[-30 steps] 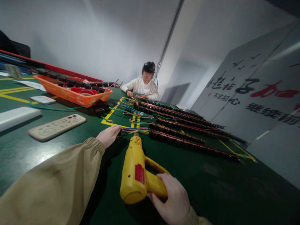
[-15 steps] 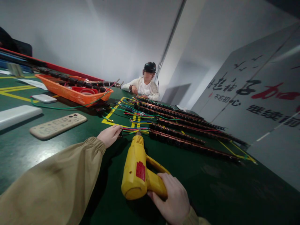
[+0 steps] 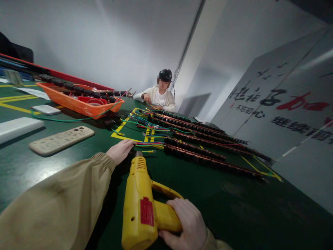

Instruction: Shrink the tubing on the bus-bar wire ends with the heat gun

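My right hand (image 3: 186, 222) is wrapped round the handle of a yellow heat gun (image 3: 140, 205), whose metal nozzle (image 3: 138, 153) points away from me, close to my left fingertips. With its fingers pinched, my left hand (image 3: 121, 150) holds the ends of several coloured wires (image 3: 151, 143). These wires run right to a long black bar with copper strips (image 3: 187, 152) lying on the green table. A short yellow-green wire with a metal lug (image 3: 148, 151) lies just beyond the nozzle.
More long bars (image 3: 197, 129) with loose wires lie farther back. To the left are an orange basket (image 3: 85, 110) of parts, a beige phone (image 3: 62, 139), a white phone-like slab (image 3: 47, 109) and a white box (image 3: 19, 129). Another person (image 3: 162, 95) sits across the green table (image 3: 234, 215).
The heat gun has moved left and towards me, its nozzle shifting from the wires to near my left fingertips. My left hand stays at the wire ends. The other person's hand has lifted slightly.
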{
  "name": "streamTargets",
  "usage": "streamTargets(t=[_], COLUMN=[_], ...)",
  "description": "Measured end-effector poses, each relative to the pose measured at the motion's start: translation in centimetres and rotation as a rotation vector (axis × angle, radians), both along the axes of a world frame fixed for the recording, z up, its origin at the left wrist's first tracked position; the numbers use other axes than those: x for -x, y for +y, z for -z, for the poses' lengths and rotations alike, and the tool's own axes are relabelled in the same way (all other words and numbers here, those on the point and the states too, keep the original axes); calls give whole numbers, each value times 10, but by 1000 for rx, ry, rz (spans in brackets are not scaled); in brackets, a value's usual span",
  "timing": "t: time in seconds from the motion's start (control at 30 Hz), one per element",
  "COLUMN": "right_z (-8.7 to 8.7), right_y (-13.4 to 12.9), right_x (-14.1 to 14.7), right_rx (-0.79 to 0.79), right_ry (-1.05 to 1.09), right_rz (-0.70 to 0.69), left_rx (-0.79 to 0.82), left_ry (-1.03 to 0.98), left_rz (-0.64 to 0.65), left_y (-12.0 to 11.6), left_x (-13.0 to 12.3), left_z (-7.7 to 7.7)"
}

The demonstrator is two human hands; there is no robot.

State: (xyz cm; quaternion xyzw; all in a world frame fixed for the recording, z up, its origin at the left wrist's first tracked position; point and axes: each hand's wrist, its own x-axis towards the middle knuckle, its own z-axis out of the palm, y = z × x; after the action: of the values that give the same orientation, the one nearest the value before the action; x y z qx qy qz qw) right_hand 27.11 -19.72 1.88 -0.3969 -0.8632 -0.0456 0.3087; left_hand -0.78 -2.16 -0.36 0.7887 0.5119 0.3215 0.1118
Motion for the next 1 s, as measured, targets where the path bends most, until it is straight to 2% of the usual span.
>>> streamTargets(t=[0.3, 0.47, 0.7, 1.0], right_z=[-4, -6, 2, 6], right_y=[-2, -3, 1, 3], right_x=[1, -4, -8, -6], right_rx=[44, 58, 78, 52], right_ry=[-13, -79, -118, -117], right_rz=[63, 121, 290, 342], left_rx=[15, 13, 13, 17], left_ry=[-21, 37, 94, 130], left_rz=[20, -9, -26, -22], left_y=[-1, -3, -4, -6], left_x=[0, 0, 0, -2], left_z=[-4, -7, -9, -10])
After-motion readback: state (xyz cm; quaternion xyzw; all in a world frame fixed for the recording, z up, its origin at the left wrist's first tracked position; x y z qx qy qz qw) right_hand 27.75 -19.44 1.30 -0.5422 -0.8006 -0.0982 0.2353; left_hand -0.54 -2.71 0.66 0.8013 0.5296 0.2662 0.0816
